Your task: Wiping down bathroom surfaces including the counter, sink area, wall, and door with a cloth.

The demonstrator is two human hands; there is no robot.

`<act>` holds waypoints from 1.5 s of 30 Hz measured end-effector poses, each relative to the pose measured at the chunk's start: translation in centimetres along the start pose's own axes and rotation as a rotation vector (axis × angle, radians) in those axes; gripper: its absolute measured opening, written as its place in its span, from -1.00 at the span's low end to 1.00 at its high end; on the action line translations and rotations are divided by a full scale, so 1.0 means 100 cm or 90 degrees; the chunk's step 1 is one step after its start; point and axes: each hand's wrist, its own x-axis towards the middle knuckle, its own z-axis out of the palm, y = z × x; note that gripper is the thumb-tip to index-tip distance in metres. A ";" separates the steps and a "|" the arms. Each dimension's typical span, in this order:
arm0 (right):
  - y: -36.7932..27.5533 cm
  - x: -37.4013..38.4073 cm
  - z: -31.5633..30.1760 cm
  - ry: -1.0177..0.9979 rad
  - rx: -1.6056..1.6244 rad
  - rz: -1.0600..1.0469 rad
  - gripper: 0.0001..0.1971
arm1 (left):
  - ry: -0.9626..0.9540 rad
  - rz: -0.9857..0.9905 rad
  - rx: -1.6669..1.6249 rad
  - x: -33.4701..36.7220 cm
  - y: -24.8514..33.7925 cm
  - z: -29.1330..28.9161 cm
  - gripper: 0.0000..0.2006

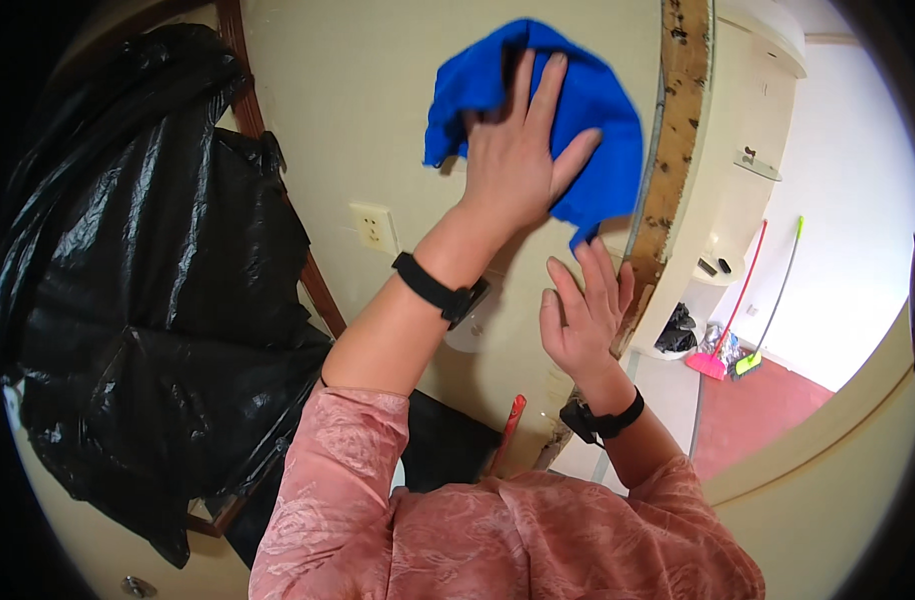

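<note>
A blue cloth [603,130] lies against the pale wall, partly folded over at its upper left. My left hand [513,165] holds it pressed to the wall, thumb and two fingers spread over the fabric; its other fingers are partly covered by a fold. Below the cloth, my right hand [588,310] is raised by the wall's edge with its fingers apart and nothing in it. Its fingertips are close to the cloth's hanging lower corner; I cannot tell whether they touch it. Each wrist wears a black strap.
A wall socket [376,228] sits left of my left forearm. Black plastic sheeting [128,290] drapes over a brown wooden frame. Right of the cloth runs a rough, bare wooden strip [678,130]. Through the opening stand a pink broom [706,365] and a green broom [748,364].
</note>
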 end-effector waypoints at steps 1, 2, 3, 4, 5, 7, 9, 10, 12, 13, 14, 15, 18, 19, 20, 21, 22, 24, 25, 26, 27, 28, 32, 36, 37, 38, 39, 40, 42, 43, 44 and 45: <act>-0.002 0.001 -0.001 -0.043 -0.043 -0.012 -0.58 | 0.054 0.035 0.072 0.009 -0.004 0.002 -0.24; -0.004 0.002 -0.002 -0.085 -0.086 -0.024 -0.57 | 0.058 0.035 0.080 0.011 -0.005 0.002 -0.24; -0.004 0.002 -0.003 -0.097 -0.094 -0.026 -0.58 | 0.085 0.050 0.105 0.011 -0.004 0.004 -0.23; -0.004 0.002 -0.004 -0.096 -0.092 -0.027 -0.58 | 0.111 0.065 0.130 0.011 -0.003 0.006 -0.22; -0.003 0.001 -0.005 -0.108 -0.090 -0.024 -0.59 | 0.039 -0.008 0.066 0.001 0.002 0.007 -0.20; -0.002 0.002 -0.007 -0.113 -0.096 -0.030 -0.62 | 0.004 0.002 0.029 -0.024 0.006 0.010 -0.17; -0.001 -0.003 -0.005 -0.115 -0.085 -0.024 -0.63 | 0.027 0.050 0.021 -0.045 0.005 0.012 -0.16; -0.001 -0.004 -0.003 -0.120 -0.079 -0.017 -0.63 | 0.008 0.056 0.009 -0.051 0.006 0.011 -0.17; -0.001 0.000 -0.005 -0.126 -0.089 -0.021 -0.65 | -0.007 0.066 0.012 -0.048 0.003 0.012 -0.18; -0.002 0.001 -0.006 -0.129 -0.093 -0.017 -0.65 | -0.011 0.072 -0.001 -0.039 0.003 0.007 -0.18; -0.002 0.002 -0.006 -0.133 -0.097 -0.013 -0.65 | -0.014 0.078 -0.015 -0.026 0.001 0.004 -0.18; -0.003 0.004 -0.005 -0.118 -0.112 -0.026 -0.66 | -0.018 0.054 -0.041 -0.009 0.002 -0.004 -0.21; -0.004 0.003 -0.003 -0.106 -0.116 -0.035 -0.67 | 0.078 0.078 0.039 0.047 -0.014 -0.014 -0.25; -0.003 0.003 -0.004 -0.111 -0.111 -0.027 -0.67 | 0.057 0.054 0.053 0.064 -0.015 -0.020 -0.24; -0.004 0.003 -0.005 -0.112 -0.112 -0.029 -0.67 | 0.036 0.032 0.070 0.076 -0.018 -0.026 -0.24; -0.005 0.003 -0.005 -0.118 -0.106 -0.023 -0.68 | 0.083 0.060 0.101 0.084 -0.026 -0.028 -0.24; -0.006 0.003 -0.005 -0.123 -0.101 -0.017 -0.68 | 0.094 0.064 0.126 0.089 -0.033 -0.031 -0.24; -0.006 0.003 -0.005 -0.125 -0.098 -0.019 -0.69 | 0.081 0.039 0.114 0.089 -0.046 -0.034 -0.24; -0.005 0.002 -0.006 -0.129 -0.096 -0.019 -0.69 | 0.081 0.041 0.112 0.085 -0.053 -0.033 -0.24; -0.005 0.002 -0.006 -0.127 -0.098 -0.017 -0.69 | 0.078 0.018 0.105 0.079 -0.061 -0.032 -0.24; -0.004 0.002 -0.006 -0.125 -0.096 -0.021 -0.71 | 0.074 -0.004 0.101 0.075 -0.068 -0.034 -0.24; -0.004 0.003 -0.008 -0.121 -0.101 -0.027 -0.73 | -0.004 -0.091 0.085 0.069 -0.066 -0.042 -0.24; -0.008 0.006 -0.008 -0.101 -0.064 -0.024 -0.79 | 0.054 -0.073 0.124 0.024 -0.105 -0.044 -0.20; -0.004 0.005 -0.008 -0.091 -0.066 -0.029 -0.85 | 0.014 -0.115 0.125 -0.004 -0.132 -0.042 -0.18; -0.005 0.004 -0.007 -0.093 -0.065 -0.030 -0.86 | 0.030 -0.091 0.138 -0.002 -0.137 -0.043 -0.17; -0.005 0.004 -0.007 -0.093 -0.064 -0.031 -0.86 | 0.046 -0.068 0.151 0.000 -0.143 -0.043 -0.17; -0.004 0.003 -0.006 -0.092 -0.061 -0.031 -0.87 | 0.050 -0.094 0.120 0.010 -0.140 -0.044 -0.16; -0.004 0.002 -0.004 -0.092 -0.053 -0.033 -0.87 | 0.060 -0.108 0.090 0.022 -0.140 -0.048 -0.18; -0.005 0.001 -0.005 -0.099 -0.051 -0.027 -0.88 | 0.102 -0.098 0.089 0.050 -0.140 -0.052 -0.21; -0.006 0.001 -0.006 -0.102 -0.053 -0.020 -0.88 | 0.102 -0.108 0.193 0.066 -0.142 -0.054 -0.24; -0.006 0.002 -0.007 -0.104 -0.047 -0.022 -0.88 | 0.081 -0.130 0.138 0.075 -0.144 -0.059 -0.25; -0.006 0.001 -0.007 -0.101 -0.055 -0.026 -0.89 | 0.083 -0.121 0.146 0.079 -0.148 -0.060 -0.25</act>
